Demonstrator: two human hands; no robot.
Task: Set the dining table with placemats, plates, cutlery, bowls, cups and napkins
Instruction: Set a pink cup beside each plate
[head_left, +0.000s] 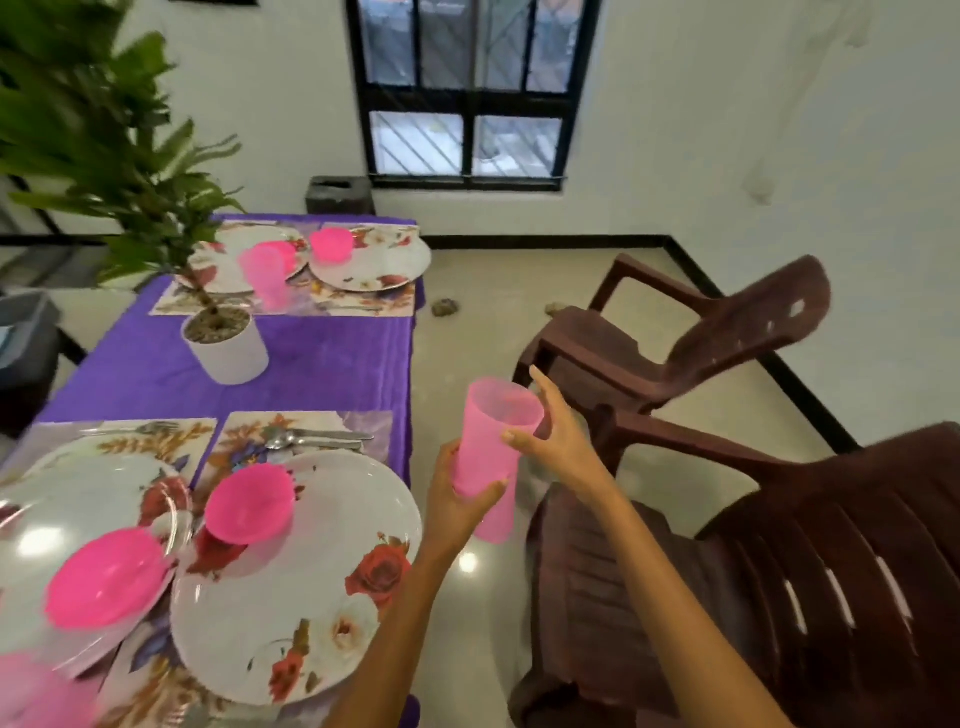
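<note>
While both hands grip them, translucent pink tapered cups (496, 431) nest.

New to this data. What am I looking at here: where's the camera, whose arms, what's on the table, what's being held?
There is no machine: a person sets a dining table with bare hands. The single picture comes from a wide-angle camera on their head, looking forward and down, so the arms entering from below are their own.

The left hand grips the lower part of stacked pink cups, which are off the table's edge, above the floor. The right hand holds the rim of the top cup, fingers curled over it.

On the purple tablecloth lie floral placemats, floral plates, pink bowls, cutlery, a potted plant, and another pink cup at the far settings. Brown plastic chairs stand to the right.
</note>
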